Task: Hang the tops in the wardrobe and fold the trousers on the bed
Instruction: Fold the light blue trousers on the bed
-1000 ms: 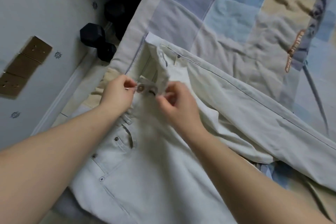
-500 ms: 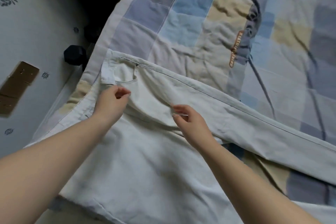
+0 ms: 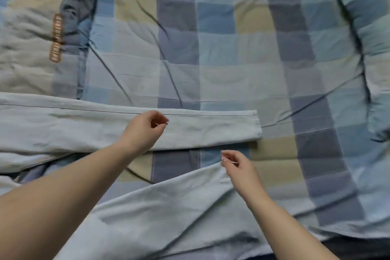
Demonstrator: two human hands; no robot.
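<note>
The trousers point(image 3: 84, 129) are pale, matt woven cloth, like light denim, with a stitched side seam; the checked bedcover point(image 3: 232, 48) is soft, matt, creased cotton-like cloth. Its orange label point(image 3: 56, 38) looks embroidered.

Bed surface and items resting on it

The bed point(image 3: 242, 53) is covered by a checked quilt point(image 3: 179, 17) in blue, grey and beige squares, creased in several places. A pair of pale trousers point(image 3: 84, 124) lies directly on the quilt, one leg stretched flat across the middle, the other angled toward the near edge. A matching pillow point(image 3: 371, 34) lies at the right end.
</note>
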